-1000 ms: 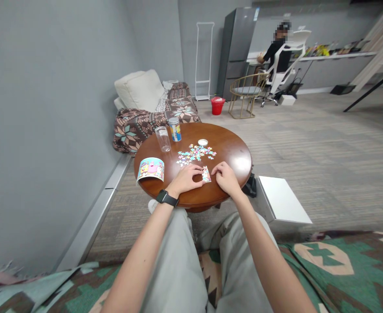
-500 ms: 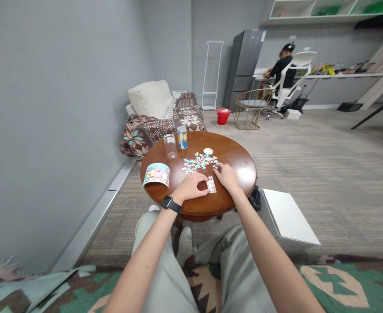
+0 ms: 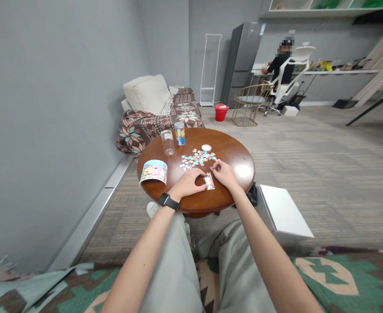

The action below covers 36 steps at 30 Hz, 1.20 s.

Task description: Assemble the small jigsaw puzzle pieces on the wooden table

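Observation:
On the round wooden table lies a small joined section of jigsaw puzzle (image 3: 209,181). My left hand (image 3: 189,182), with a black watch on the wrist, rests at its left edge, thumb and forefinger apart. Just above the section's top right, my right hand (image 3: 224,174) pinches a small puzzle piece (image 3: 211,168), mostly hidden by the fingertips. Several loose puzzle pieces (image 3: 198,158) are scattered beyond both hands. A curved picture sheet (image 3: 154,171) with cartoon figures lies to the left.
A clear plastic jar (image 3: 168,143), a printed can (image 3: 179,134) and a round lid (image 3: 206,148) stand or lie toward the back of the table (image 3: 230,150). A white box (image 3: 285,208) is on the floor at right. A person (image 3: 281,65) sits far off.
My right hand has drawn a puzzle piece from the loose ones toward the joined section, and its fingers have closed. My left hand stays beside the section. The view has shifted slightly.

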Each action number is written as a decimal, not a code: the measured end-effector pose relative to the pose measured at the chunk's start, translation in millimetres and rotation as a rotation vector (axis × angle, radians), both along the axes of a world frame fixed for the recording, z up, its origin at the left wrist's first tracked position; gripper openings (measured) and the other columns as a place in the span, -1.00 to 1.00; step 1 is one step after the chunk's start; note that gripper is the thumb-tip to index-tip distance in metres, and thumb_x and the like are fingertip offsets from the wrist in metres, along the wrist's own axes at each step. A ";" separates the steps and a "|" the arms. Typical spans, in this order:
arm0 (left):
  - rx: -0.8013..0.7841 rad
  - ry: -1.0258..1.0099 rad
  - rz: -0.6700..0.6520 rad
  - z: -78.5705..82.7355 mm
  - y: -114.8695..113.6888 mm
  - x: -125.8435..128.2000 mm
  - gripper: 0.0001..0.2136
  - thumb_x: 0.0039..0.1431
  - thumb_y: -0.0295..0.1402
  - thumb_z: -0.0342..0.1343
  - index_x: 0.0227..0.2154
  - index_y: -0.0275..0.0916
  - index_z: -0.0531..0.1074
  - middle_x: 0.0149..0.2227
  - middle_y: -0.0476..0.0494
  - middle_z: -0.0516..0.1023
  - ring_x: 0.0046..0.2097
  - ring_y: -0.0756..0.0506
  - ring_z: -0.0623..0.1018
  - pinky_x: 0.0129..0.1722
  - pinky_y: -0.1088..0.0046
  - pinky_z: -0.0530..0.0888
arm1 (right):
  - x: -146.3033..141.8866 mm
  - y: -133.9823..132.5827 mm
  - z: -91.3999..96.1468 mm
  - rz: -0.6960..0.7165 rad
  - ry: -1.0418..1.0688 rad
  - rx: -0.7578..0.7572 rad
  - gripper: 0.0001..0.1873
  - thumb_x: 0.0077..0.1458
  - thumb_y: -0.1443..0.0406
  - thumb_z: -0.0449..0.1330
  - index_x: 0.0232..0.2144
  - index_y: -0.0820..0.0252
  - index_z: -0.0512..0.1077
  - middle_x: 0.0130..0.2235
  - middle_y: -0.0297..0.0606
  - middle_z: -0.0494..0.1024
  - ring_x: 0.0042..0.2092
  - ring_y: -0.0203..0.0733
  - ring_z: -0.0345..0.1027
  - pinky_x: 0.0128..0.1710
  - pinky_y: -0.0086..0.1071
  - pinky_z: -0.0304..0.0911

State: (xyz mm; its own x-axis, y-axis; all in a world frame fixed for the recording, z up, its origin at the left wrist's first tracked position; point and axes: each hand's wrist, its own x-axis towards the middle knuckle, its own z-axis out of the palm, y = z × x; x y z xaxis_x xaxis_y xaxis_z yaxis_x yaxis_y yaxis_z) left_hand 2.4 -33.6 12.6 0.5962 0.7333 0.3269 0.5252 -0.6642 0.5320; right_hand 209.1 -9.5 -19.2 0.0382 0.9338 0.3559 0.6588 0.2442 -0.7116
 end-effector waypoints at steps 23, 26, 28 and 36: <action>-0.007 -0.119 0.098 -1.7 3.0 -0.8 -0.92 0.29 -0.41 0.04 -0.21 -0.22 0.41 -0.20 -0.10 0.57 -0.15 -0.09 0.55 -0.05 0.36 0.45 | -4.5 -19.0 15.8 0.429 0.334 -0.140 -0.65 0.04 0.14 0.25 -0.16 0.20 0.54 -0.37 -0.25 0.62 -0.46 -0.24 0.43 -0.37 -0.32 0.37; 0.012 -0.098 0.082 -1.2 3.1 -0.6 -0.89 0.29 -0.40 0.04 -0.25 -0.23 0.46 -0.21 -0.11 0.57 -0.15 -0.09 0.54 -0.04 0.35 0.45 | -0.6 -13.0 13.8 0.326 0.306 -0.048 -0.72 0.06 0.16 0.20 -0.25 0.17 0.59 -0.26 -0.21 0.64 -0.26 -0.15 0.48 -0.17 -0.25 0.38; 0.034 -0.055 0.055 -1.7 3.7 -0.3 -0.86 0.27 -0.40 0.05 -0.28 -0.23 0.52 -0.21 -0.11 0.56 -0.13 -0.10 0.52 -0.01 0.34 0.44 | 1.6 -8.1 10.8 0.243 0.357 -0.034 -0.76 0.03 0.17 0.19 -0.34 0.17 0.58 -0.25 -0.22 0.64 -0.21 -0.13 0.48 -0.09 -0.22 0.36; 0.031 0.099 -0.028 -6.1 4.2 0.6 -0.78 0.23 -0.31 0.12 -0.16 -0.19 0.63 -0.26 -0.13 0.47 -0.19 -0.10 0.47 -0.07 0.33 0.44 | 3.0 -3.1 4.7 0.267 0.376 -0.052 -0.76 0.02 0.18 0.19 -0.30 0.17 0.53 -0.28 -0.23 0.61 -0.26 -0.16 0.45 -0.13 -0.24 0.36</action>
